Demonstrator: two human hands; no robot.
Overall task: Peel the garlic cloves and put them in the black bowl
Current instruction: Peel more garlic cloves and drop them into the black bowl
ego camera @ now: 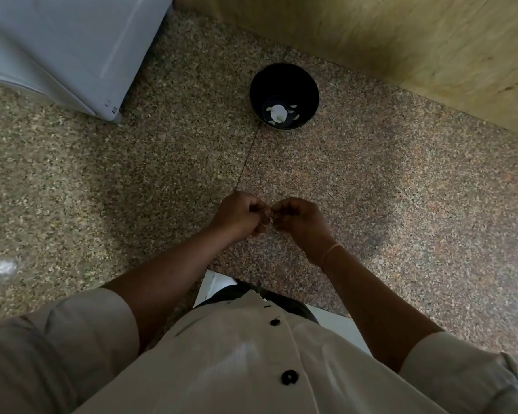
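Your left grip (240, 215) and right grip (299, 222) both pinch the garlic clove (266, 218) over the bench (401, 189). The black bowl (281, 82) lies straight far, slightly right; right grip nearer.

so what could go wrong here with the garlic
1. The clove is tiny and pinched between the left hand and right hand over the counter; it could slip and fall there.
2. The bowl stands well away from the hands, so a tossed clove may miss.
3. Loose skin could ride into the bowl with it.
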